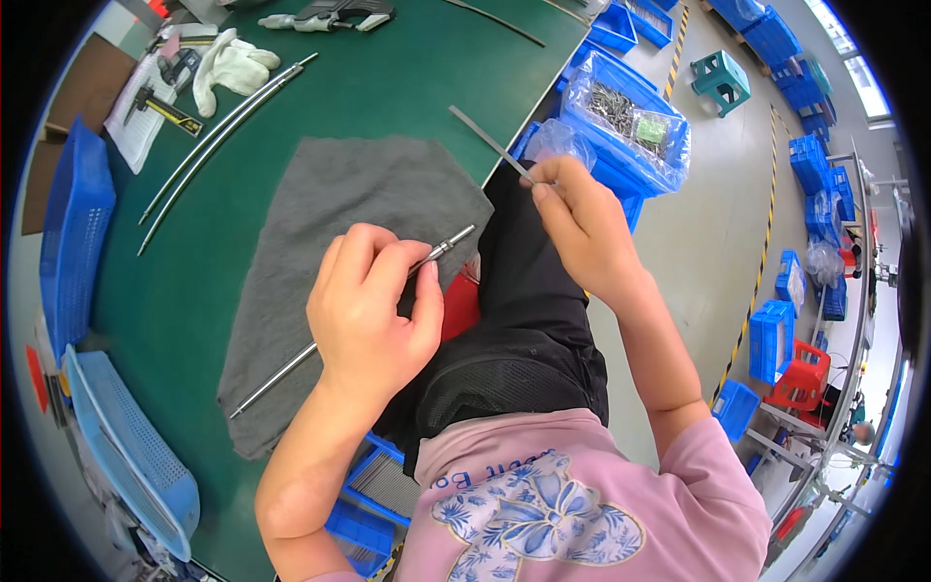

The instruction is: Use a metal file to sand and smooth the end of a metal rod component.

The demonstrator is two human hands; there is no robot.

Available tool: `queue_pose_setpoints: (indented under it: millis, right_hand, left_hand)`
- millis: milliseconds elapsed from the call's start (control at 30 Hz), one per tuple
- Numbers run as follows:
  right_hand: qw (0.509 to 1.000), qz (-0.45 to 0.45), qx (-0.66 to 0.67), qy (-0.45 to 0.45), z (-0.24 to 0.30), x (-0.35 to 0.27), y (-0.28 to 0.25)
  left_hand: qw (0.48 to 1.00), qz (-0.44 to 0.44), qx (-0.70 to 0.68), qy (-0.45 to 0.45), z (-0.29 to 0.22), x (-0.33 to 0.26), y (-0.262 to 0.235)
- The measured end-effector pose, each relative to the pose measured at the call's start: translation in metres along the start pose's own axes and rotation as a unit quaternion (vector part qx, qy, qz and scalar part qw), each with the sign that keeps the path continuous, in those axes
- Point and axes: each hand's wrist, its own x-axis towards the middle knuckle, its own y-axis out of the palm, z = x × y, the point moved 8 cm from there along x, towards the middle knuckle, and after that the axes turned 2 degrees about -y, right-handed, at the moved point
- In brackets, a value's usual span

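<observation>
Pink shirt fabric with a blue flower print (538, 514) fills the bottom of the head view, and both bare forearms rise from it toward the middle of the frame. The left hand (373, 310) sits at centre, its grip closed around a long thin metal rod (281, 373), fingers curled over the shaft near its stepped tip (451, 242); the rod's far end trails down to the lower left across a grey cloth (330, 252), which seems laid on the green bench (194, 291) to cushion the metal and stop it rolling. The right hand (582, 228), up and to the right, has its grip pinched narrowly on the near end of a flat thin metal strip (485, 139) that slants toward the upper left, held clear of the bench edge, apparently so that it can be brought to the rod's tip. Two longer curved rods (218, 131) lie parked in the upper left beside a white work glove (228, 63) and a caliper (165, 109), out of the working area. Blue bins (630, 116), one lined with a clear bag of small metal parts, stand on the floor at upper right within arm's reach.
</observation>
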Motion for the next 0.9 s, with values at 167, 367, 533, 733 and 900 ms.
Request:
queue_pose_setpoints:
  millis: [167, 367, 533, 733, 900]
  right_hand:
    - [0.998, -0.002, 0.056, -0.023, 0.004, -0.011, 0.012]
    - [0.987, -0.069, 0.140, -0.028, 0.013, -0.023, 0.014]
    - [0.974, -0.110, 0.060, -0.189, 0.047, -0.057, 0.014]
    - [0.967, -0.119, 0.014, -0.223, 0.057, -0.070, 0.026]
    - [0.964, -0.115, -0.068, -0.228, 0.061, -0.073, 0.031]
  left_hand:
    - [1.000, -0.002, -0.001, 0.007, -0.002, 0.000, 0.000]
    - [1.000, 0.000, -0.010, 0.004, -0.002, -0.001, 0.000]
    - [1.000, 0.000, -0.005, 0.003, -0.002, -0.001, 0.001]
    - [1.000, -0.001, -0.006, 0.016, -0.005, 0.001, 0.000]
    - [1.000, 0.002, -0.006, 0.007, -0.003, 0.000, 0.001]
